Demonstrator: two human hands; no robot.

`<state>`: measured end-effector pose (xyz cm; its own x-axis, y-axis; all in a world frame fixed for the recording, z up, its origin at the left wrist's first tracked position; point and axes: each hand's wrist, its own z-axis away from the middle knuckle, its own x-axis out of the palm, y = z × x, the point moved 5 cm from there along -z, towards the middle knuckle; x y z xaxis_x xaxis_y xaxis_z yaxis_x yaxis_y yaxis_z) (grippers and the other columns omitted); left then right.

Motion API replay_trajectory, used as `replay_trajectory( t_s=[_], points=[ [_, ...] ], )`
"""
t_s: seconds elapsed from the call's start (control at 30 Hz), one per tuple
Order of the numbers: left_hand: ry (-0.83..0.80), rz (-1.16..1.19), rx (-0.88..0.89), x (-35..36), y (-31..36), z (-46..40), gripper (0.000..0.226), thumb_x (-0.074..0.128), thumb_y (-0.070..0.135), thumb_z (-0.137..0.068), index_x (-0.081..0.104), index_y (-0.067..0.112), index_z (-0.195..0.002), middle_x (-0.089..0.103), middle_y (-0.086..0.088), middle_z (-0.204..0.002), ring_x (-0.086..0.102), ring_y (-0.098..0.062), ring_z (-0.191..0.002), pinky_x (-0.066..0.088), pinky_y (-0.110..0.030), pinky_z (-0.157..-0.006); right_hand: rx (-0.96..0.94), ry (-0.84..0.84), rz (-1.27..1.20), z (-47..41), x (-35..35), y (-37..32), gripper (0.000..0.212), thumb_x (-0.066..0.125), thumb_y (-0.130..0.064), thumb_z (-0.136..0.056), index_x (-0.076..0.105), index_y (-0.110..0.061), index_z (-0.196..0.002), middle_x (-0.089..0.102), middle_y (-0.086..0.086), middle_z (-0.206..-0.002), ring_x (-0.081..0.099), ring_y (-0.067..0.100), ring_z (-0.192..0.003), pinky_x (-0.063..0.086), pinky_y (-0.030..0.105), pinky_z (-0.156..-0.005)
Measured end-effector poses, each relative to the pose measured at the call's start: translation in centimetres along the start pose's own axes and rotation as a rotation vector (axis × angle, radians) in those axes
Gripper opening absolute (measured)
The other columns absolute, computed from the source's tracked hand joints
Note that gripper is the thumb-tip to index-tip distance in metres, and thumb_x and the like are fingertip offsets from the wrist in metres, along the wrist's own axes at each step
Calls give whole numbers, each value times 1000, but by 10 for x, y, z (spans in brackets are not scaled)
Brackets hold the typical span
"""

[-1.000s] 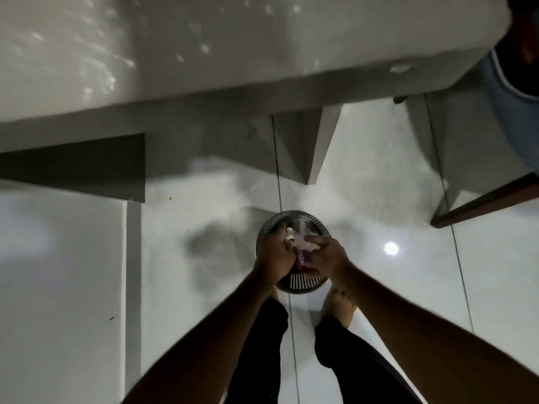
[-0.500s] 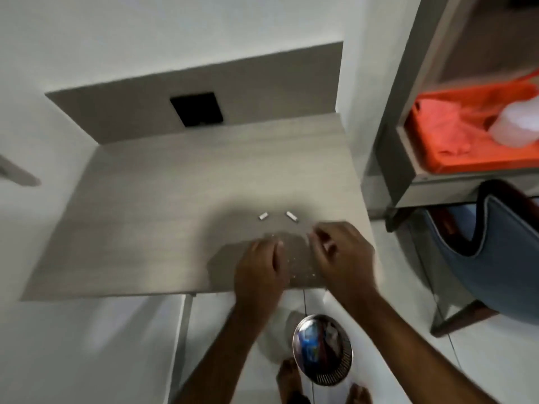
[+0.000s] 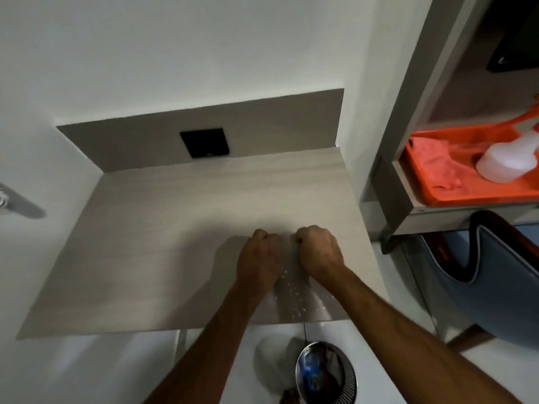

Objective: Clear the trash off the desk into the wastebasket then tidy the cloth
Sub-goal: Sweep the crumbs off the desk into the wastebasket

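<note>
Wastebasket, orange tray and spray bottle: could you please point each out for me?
wastebasket (image 3: 345, 383), head view, slatted metal side.
orange tray (image 3: 478, 196), head view, front rim.
spray bottle (image 3: 507, 161), head view, white body.

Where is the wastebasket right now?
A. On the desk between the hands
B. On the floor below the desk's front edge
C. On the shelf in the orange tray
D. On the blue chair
B: the round metal wastebasket stands on the white floor, below the front edge of the desk.
</note>
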<state>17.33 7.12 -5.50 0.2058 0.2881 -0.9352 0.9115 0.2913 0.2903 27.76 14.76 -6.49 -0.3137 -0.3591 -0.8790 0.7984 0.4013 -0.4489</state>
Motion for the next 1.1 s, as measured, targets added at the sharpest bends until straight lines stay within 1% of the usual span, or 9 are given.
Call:
replay_trajectory(
  t_s=[0.13,0.2,0.3,0.4,0.53,0.77,0.93,1.03,1.1],
  points=[
    [321,394,90,-9,40,92,20,62,10,-91,71,13,-108,66,-4,-99,65,-17,-88,54,-22,-83,19,443,-349,83,-19,43,19,64,-8,-89,76,-20,-97,73,-5,-96,65,8,-83,49,10,-79],
    [271,484,155,20,63,145,21,62,17,-92,69,18,-112,66,-2,-104,65,-13,-95,50,-14,-92,52,701,-486,137,-7,78,13,66,-13,-91,74,-20,-98,69,-8,-96,63,1,-82,47,6,-77],
    [74,572,151,89,79,200,20,64,16,-90,71,19,-109,72,-4,-102,72,-19,-93,60,-27,-81,218,884,-555,193,48,141,9,64,-18,-92,70,-20,-98,65,-9,-95,62,-3,-81,42,4,-76],
    [-157,506,-54,178,68,229,18,65,13,-87,76,15,-101,75,-6,-99,74,-24,-89,62,-34,-73,405,753,-587,218,144,203,9,65,-12,-91,69,-17,-98,66,-2,-94,63,3,-78,45,5,-71],
    [-402,364,-323,292,36,250,17,64,11,-88,78,9,-97,77,-13,-97,73,-28,-89,60,-33,-80,630,355,-572,215,279,267,9,63,-19,-91,69,-22,-96,70,3,-95,67,22,-86,54,31,-76],
    [-670,242,-422,409,2,271,26,52,7,-93,67,5,-114,73,-19,-110,67,-34,-103,49,-25,-81,689,-108,-426,175,389,327,20,55,-24,-90,72,-12,-93,72,8,-84,63,24,-76,38,16,-59],
    [-638,262,-352,373,22,259,41,49,6,-95,52,7,-136,65,-17,-130,62,-32,-119,51,-31,-98,658,-153,-510,180,359,316,27,58,-18,-87,73,-11,-108,76,8,-101,65,15,-87,34,-4,-50],
    [-589,315,-199,304,48,245,42,47,10,-98,50,8,-140,60,-16,-138,59,-28,-126,51,-40,-107,630,-14,-584,186,295,291,30,59,-3,-89,71,-5,-117,74,12,-113,63,13,-96,27,-17,-67],
    [-494,328,-73,244,71,232,38,49,12,-98,59,6,-133,70,-17,-125,68,-27,-113,55,-39,-101,591,51,-608,192,250,269,29,60,-6,-92,71,-7,-119,74,9,-118,68,17,-104,36,-4,-87]
  ],
)
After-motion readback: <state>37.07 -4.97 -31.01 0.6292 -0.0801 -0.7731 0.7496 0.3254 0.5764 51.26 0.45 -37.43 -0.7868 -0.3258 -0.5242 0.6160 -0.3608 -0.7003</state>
